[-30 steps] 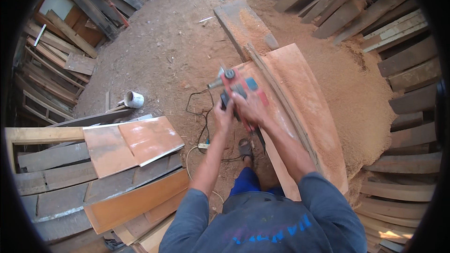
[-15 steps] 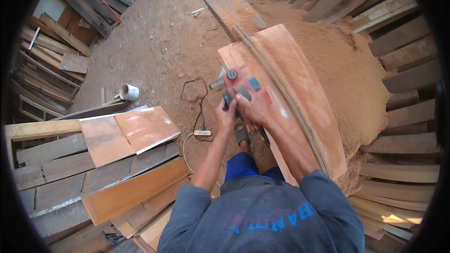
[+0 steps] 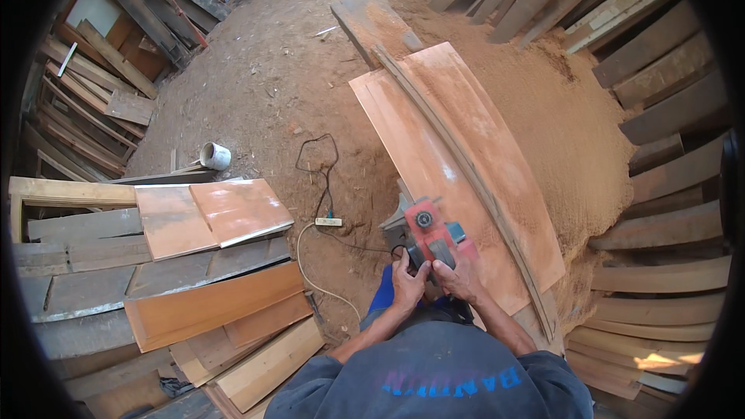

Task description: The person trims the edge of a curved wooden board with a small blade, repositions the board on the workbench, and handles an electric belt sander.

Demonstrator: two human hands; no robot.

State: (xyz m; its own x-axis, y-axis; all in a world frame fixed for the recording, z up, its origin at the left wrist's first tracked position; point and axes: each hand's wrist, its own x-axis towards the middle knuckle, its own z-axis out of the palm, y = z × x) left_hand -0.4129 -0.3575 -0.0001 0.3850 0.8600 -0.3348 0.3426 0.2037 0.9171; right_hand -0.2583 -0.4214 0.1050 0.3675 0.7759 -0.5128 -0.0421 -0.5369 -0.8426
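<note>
Both my hands grip a red corded power planer (image 3: 439, 234) with a round black dial on top. My left hand (image 3: 407, 282) is closed around its dark rear end, close to the cord. Pressed against the back of the body beside it, my right hand (image 3: 461, 279) is closed on the grip. The planer is over the near left part of a wide reddish wooden board (image 3: 411, 136), close to my body. A long narrow strip of wood (image 3: 458, 157) lies lengthwise along the board. Sawdust covers much of the surface, and the planer hides its underside.
To the left, panels (image 3: 240, 209) and planks (image 3: 217, 306) lie stacked. A white bucket (image 3: 216, 157) stands behind them. A power strip (image 3: 328, 222) and dark cord (image 3: 317, 167) lie on the ground. Sawdust (image 3: 582, 155) is heaped to the right, beside leaning boards (image 3: 660, 237).
The planer and both hands have been drawn back toward my body, down and to the right in the view. Both hands keep their hold. My elbows have bent outward.
</note>
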